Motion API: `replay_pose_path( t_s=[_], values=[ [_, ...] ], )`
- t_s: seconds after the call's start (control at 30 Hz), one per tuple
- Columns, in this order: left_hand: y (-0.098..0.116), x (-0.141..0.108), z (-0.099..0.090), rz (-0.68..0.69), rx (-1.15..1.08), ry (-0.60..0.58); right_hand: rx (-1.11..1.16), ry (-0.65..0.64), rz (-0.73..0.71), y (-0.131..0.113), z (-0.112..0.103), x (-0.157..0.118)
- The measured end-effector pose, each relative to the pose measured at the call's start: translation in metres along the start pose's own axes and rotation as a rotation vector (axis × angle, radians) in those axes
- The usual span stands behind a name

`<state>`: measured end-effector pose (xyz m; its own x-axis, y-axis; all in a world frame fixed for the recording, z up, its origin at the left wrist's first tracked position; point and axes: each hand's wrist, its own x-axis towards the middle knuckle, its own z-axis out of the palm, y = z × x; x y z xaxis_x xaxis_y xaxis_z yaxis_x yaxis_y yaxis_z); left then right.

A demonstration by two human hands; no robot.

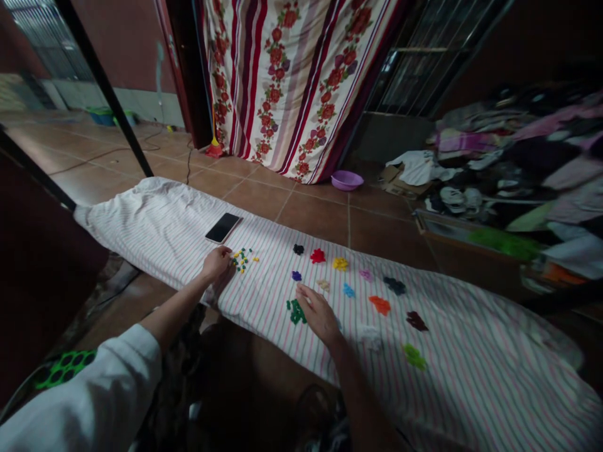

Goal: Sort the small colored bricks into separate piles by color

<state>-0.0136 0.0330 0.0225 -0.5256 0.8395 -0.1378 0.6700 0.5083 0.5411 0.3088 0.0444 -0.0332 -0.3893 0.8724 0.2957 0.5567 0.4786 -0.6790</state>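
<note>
My left hand [217, 262] rests on the striped cloth at the left edge of a loose mix of small green and yellow pieces [243, 260]. Its fingers are drawn together in a pinch, and whatever is between them is too small to make out. Over the right side of a pile of small dark green pieces [296, 312] hovers my right hand [319, 312], its fingers stretched out and nothing visible in them. Just beyond those fingertips are a small purple-blue pile [296, 275] and a beige pile [323, 285].
More small piles lie rightward on the cloth [471, 351]: black [298, 249], red [318, 255], yellow [340, 263], orange [379, 305], white [370, 338] and lime [414, 356] among them. A phone [223, 228] lies behind my left hand. A purple basin [347, 181] stands on the tiled floor.
</note>
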Motion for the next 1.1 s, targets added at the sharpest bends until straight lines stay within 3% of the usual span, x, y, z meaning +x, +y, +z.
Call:
replay_pose_path(
  t_s=[0.27,0.47,0.7,0.87,0.97,1.1],
  values=[
    [0.005,0.023,0.004,0.094,0.037,-0.036,-0.163,0.122,-0.11,-0.008,0.012,0.003],
    [0.003,0.032,0.011,0.307,0.12,-0.06,-0.261,0.186,0.002,-0.025,0.028,-0.006],
    [0.01,0.034,0.013,0.323,-0.088,-0.116,-0.174,0.243,0.047,-0.027,0.038,-0.004],
    [0.015,0.039,0.017,0.269,-0.264,-0.019,-0.181,0.242,0.073,-0.03,0.036,-0.002],
    [0.019,0.041,0.021,0.322,-0.334,-0.004,-0.186,0.25,0.075,-0.03,0.036,-0.002],
    [0.019,0.038,0.035,0.48,-0.222,-0.05,-0.204,0.255,0.048,-0.027,0.037,-0.001]
  ],
)
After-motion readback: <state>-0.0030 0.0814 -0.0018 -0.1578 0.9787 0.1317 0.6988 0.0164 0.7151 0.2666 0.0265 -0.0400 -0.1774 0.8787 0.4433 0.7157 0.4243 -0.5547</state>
